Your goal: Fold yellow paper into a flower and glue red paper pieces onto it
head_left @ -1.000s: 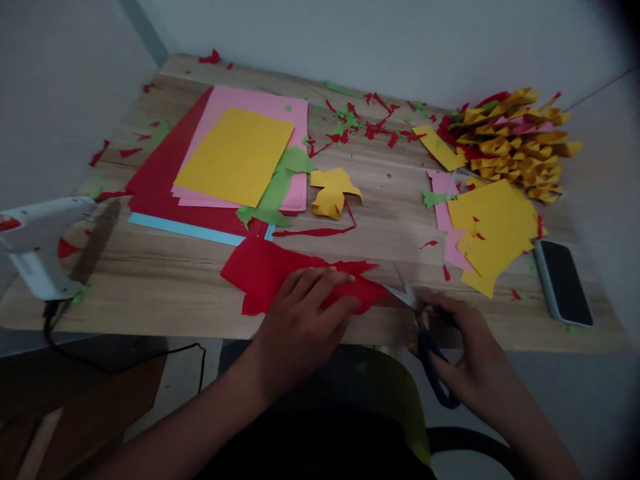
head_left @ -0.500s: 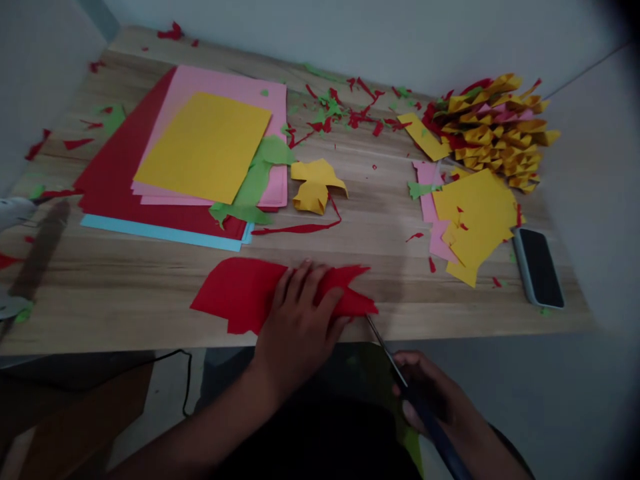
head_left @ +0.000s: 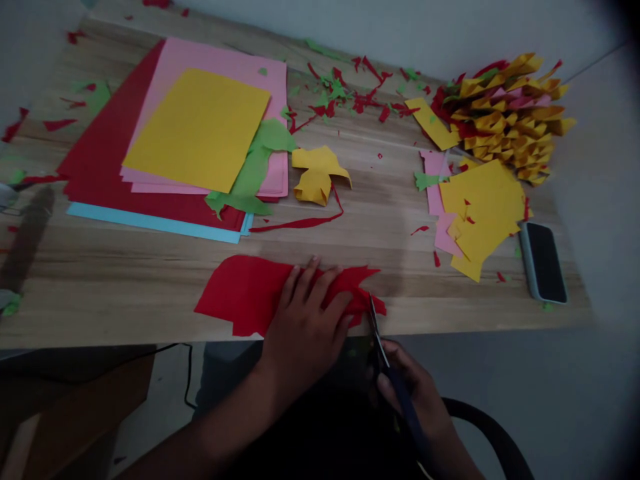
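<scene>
Wood-grain worktop point(head_left: 125, 287) meets pale wall point(head_left: 360, 20) along its back edge; stacked sheets point(head_left: 200, 127) lie left; red paper point(head_left: 245, 290) sits just inside the front edge, left hand point(head_left: 303, 333) spread flat upon it. Right hand point(head_left: 424, 400) holds scissors point(head_left: 395, 383), blades at the paper's right end; wood grain shows from there toward phone point(head_left: 545, 263) near right edge.

The left grip point(head_left: 305, 327) covers the middle of the red paper point(head_left: 243, 290); the right grip point(head_left: 425, 400) hides part of the scissors point(head_left: 399, 387) — their handles fade into darkness. The left edge cuts off the glue gun point(head_left: 6, 199). The yellow sheet point(head_left: 197, 130) hides much of the pink paper point(head_left: 278, 175).
</scene>
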### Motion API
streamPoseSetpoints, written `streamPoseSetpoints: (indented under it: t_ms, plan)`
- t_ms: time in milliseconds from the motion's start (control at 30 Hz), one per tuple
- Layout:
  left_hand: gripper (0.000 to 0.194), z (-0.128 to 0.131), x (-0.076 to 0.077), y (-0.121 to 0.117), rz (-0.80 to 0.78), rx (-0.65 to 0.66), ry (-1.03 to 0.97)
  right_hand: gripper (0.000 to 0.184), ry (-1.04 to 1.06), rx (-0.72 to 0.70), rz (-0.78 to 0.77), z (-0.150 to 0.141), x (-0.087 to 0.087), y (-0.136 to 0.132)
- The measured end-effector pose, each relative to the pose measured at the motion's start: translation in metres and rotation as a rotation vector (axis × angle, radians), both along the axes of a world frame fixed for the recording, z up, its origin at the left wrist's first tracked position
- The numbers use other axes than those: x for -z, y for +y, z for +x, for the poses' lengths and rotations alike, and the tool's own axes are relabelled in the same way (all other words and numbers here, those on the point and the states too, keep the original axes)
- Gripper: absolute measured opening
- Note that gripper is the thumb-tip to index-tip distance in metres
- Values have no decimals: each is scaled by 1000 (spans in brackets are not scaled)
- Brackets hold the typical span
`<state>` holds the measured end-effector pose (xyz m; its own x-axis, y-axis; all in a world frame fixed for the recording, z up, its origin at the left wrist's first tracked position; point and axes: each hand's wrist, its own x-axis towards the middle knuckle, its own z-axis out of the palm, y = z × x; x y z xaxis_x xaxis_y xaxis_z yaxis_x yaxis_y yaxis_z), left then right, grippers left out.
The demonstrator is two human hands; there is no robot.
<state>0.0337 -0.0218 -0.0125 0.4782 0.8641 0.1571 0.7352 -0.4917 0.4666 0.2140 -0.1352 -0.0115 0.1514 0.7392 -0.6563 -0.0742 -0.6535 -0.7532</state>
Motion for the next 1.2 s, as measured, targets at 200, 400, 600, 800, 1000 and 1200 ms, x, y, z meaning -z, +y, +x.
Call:
streamPoseSetpoints:
  t_ms: [200, 400, 600, 800, 1000, 1200]
  plan:
    - [25, -1, 0, 1, 8, 0, -27, 44, -15, 19, -32, -3, 0, -2]
    - [16, -3, 1, 0, -20, 21, -44, 47, -19, 64, -27, 1, 2, -6]
    - [16, -7, -3, 4, -30, 57, -52, 49, -110, 78, 32, 9, 3, -6]
    - [22, -18, -13, 5, 86, 67, 40, 40, -219, -159, 220, 27, 2, -9]
    - [31, -23, -7, 4, 88, 105, -7, 39, -154, -344, 237, 41, 4, -18]
    - [23, -17, 0, -3, 104, 39, -36, 45, -120, -412, 136, 41, 5, -31]
